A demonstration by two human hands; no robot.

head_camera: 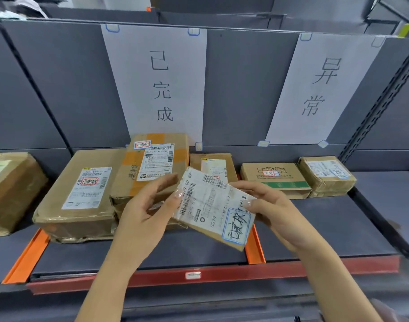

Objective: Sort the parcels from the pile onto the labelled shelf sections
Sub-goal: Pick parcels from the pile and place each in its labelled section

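Small labelled parcel [212, 205] held tilted above the shelf [175, 249], 已完成 sign [157, 84] behind. Fingers of left hand [150, 205] pinch its left edge; fingers of right hand [271, 205] clamp its right edge.

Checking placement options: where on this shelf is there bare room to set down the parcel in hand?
Free: the front strip between the large box, the taped box and the red beam; also right of the orange divider, before and beside the green-printed box and small box. Crowded: the back row, boxes side by side.
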